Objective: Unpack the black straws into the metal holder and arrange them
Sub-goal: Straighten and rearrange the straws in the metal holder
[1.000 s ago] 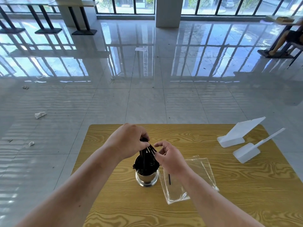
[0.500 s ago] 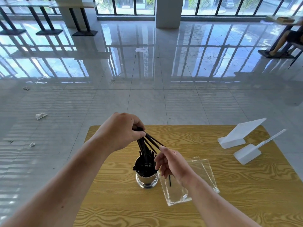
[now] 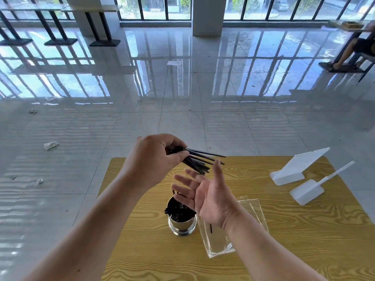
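The left hand (image 3: 156, 157) gripped a fanned bunch of thin black straws (image 3: 199, 160) in the air above the shiny round metal holder (image 3: 182, 222) on the yellow wood-grain table (image 3: 284, 240), more straws inside it, while the right hand (image 3: 211, 196) waited palm-up with fingers spread, just beneath the bunch.

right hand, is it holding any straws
No, the right hand is open, palm up, below the straws that the left hand grips.

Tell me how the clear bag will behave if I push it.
The bag lies flat and nearly empty, so it is probably very light and floppy. On the smooth table it would likely slide or crumple.
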Demonstrator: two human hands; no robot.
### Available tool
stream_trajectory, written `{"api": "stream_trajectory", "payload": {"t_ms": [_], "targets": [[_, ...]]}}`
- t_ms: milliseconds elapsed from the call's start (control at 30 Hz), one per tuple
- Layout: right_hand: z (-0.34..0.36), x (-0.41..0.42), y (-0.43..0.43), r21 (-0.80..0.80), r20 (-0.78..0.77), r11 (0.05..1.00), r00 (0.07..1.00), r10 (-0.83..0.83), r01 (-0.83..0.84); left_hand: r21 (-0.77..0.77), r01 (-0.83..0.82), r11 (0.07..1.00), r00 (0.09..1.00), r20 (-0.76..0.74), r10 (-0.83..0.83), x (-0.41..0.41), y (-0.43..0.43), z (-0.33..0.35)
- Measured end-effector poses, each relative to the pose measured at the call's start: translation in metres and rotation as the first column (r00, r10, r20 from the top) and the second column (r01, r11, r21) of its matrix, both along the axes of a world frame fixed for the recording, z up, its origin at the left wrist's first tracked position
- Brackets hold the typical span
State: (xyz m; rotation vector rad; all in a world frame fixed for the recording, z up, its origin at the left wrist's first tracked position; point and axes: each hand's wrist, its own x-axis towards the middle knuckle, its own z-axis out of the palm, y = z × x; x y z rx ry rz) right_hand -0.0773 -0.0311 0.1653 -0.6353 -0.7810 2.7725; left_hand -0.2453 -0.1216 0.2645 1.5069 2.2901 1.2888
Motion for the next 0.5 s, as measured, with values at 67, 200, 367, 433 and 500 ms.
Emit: {"api": "stream_trajectory", "payload": {"t_ms": [67,200,367,433,500], "targets": [[0.005,-0.004,0.005,-0.076,-0.06,0.989,0.99,-0.13,0.125,0.063,-0.015,0.998,1.0,0.027,0.014,0.011,-0.003,-0.006],[0.01,-0.007,0.018,-0.118,-0.098,0.949,0.948,-0.304,0.292,0.132,-0.039,0.99,0.998,0.052,0.032,0.026,-0.014,-0.021],[0.012,-0.008,0.034,-0.18,-0.041,0.888,0.899,-0.436,0.422,0.102,-0.029,0.994,0.972,0.235,0.005,0.04,-0.025,-0.06],[0.013,-0.01,0.036,-0.173,-0.011,0.877,0.889,-0.457,0.448,0.064,-0.025,0.998,0.945,0.328,0.003,0.045,-0.03,-0.076],[0.012,-0.011,0.036,-0.157,0.024,0.877,0.889,-0.457,0.454,0.034,-0.035,0.999,0.913,0.408,0.018,0.049,-0.033,-0.087]]}}
